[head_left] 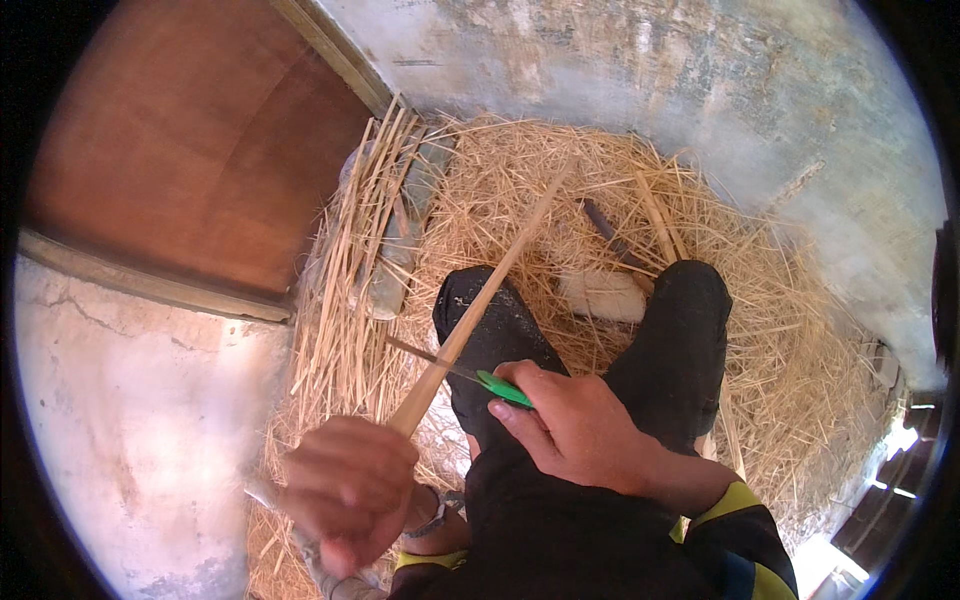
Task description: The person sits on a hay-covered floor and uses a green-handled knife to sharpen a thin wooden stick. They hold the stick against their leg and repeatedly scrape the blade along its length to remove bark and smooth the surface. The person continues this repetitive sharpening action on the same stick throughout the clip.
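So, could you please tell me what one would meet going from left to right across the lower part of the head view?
Pale wall → left hand gripping a long cane strip → green-handled knife → right hand → straw pile.

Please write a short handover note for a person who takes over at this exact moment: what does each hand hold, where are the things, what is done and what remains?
Left hand: closed grip on the lower end of a long pale stick, which points up and away over the knees.
Right hand: closed grip on a green-handled knife; its blade lies across the stick just above the left hand.
Around: shavings and straw cover the floor; a sheaf of thin strips lies at the left by the wooden door.
Done: many strips are already cut.
Left: this stick is apparently still whole beyond the blade.
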Action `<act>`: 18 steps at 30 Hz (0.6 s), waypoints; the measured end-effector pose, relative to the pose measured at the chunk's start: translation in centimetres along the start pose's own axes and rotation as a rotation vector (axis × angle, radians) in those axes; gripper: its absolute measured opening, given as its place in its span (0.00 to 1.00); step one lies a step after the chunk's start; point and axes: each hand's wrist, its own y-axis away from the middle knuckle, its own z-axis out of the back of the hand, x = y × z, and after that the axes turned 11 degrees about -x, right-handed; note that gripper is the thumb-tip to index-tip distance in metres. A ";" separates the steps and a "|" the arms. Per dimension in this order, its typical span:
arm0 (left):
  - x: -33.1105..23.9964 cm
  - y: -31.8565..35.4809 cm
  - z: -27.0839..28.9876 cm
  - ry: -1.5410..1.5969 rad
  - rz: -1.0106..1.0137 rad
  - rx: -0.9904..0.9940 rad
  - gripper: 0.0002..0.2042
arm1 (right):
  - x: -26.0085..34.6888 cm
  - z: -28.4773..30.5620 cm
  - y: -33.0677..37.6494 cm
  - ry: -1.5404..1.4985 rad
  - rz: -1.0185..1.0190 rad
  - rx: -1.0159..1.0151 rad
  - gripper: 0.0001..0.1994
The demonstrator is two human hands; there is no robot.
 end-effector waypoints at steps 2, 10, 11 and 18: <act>1.4 0.6 0.2 -0.007 0.000 -0.097 0.21 | -1.1 -1.2 0.0 0.109 0.015 -0.012 0.12; 2.4 1.8 -0.5 0.064 0.054 -0.306 0.22 | -0.7 -1.5 0.4 0.279 0.048 0.066 0.10; 2.5 1.9 -1.0 0.085 0.063 -0.329 0.22 | -1.5 -2.0 0.3 0.286 0.065 0.042 0.10; 2.5 2.4 -2.1 -0.047 0.064 -0.786 0.22 | -3.3 -1.9 -1.1 0.349 0.076 -0.009 0.11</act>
